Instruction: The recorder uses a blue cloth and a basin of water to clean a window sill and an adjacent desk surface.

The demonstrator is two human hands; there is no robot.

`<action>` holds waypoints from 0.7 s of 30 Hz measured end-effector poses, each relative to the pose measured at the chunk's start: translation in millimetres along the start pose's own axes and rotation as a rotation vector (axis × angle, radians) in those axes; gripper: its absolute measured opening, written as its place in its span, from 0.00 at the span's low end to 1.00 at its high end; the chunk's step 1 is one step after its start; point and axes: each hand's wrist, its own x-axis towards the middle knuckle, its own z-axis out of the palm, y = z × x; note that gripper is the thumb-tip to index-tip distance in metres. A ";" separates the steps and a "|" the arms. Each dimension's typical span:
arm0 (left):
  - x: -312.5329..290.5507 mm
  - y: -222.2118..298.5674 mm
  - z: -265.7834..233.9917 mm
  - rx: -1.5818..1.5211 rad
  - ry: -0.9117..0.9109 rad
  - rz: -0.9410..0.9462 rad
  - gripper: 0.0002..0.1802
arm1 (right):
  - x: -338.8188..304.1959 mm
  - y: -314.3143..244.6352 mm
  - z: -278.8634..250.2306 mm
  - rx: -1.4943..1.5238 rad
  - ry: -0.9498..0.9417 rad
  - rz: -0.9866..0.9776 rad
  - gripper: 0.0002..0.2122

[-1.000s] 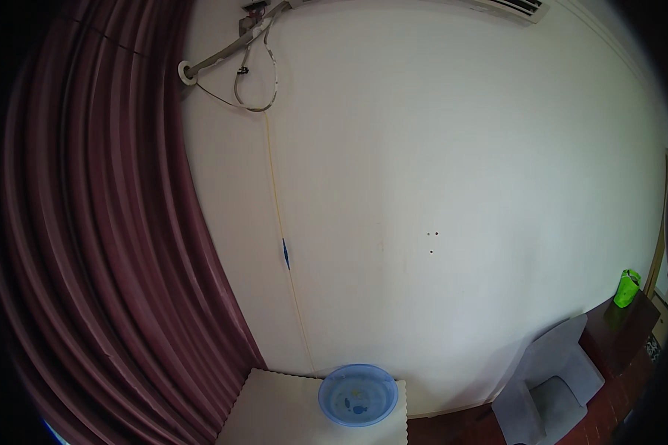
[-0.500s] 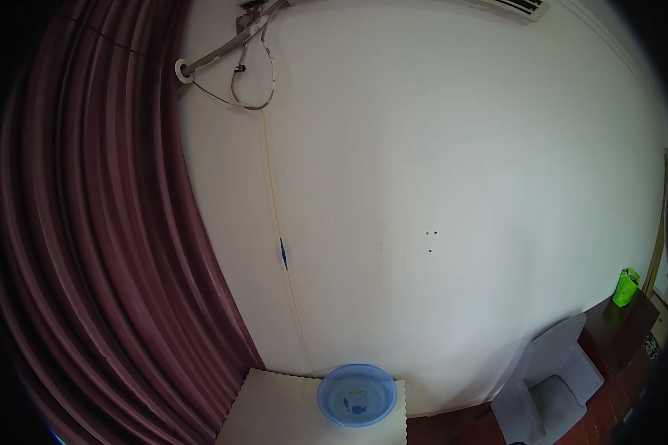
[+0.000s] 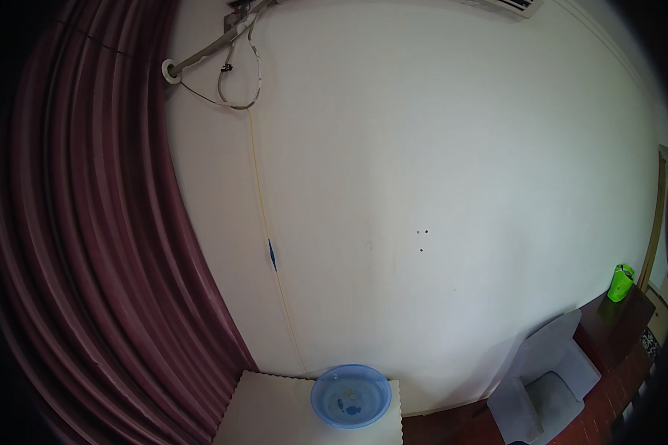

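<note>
White wall (image 3: 334, 178), blue basin (image 3: 377, 393) on pale table (image 3: 271, 411), mouth up, looking widest crosswise; fingers unseen, cannot tell state

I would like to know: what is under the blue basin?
The blue basin stands on a white surface with a scalloped edge, visible mostly to its left. The patch directly beneath its base is covered and cannot be seen.

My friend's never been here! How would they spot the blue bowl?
Start at the pleated maroon curtain on the left, then find the off-white, wavy-edged tabletop beside its lower part. On that tabletop's right side sits the round blue plastic bowl. It has darker blue patches inside, unlike the grey armchair farther right.
</note>
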 end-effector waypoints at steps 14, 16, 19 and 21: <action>-28.5 -32.0 -1.8 0.157 -0.034 -0.128 0.27 | -23.0 16.9 21.6 0.080 -0.044 -0.245 0.39; -42.7 -37.2 1.1 0.129 0.068 -0.020 0.22 | -31.1 0.2 18.5 0.009 -0.032 -0.176 0.38; -55.9 -61.0 4.1 0.075 -0.054 -0.251 0.19 | -31.6 16.9 19.2 0.055 -0.063 -0.098 0.25; -61.7 -72.7 10.1 -0.092 0.060 -0.241 0.17 | -30.6 34.3 22.1 0.003 -0.053 -0.096 0.22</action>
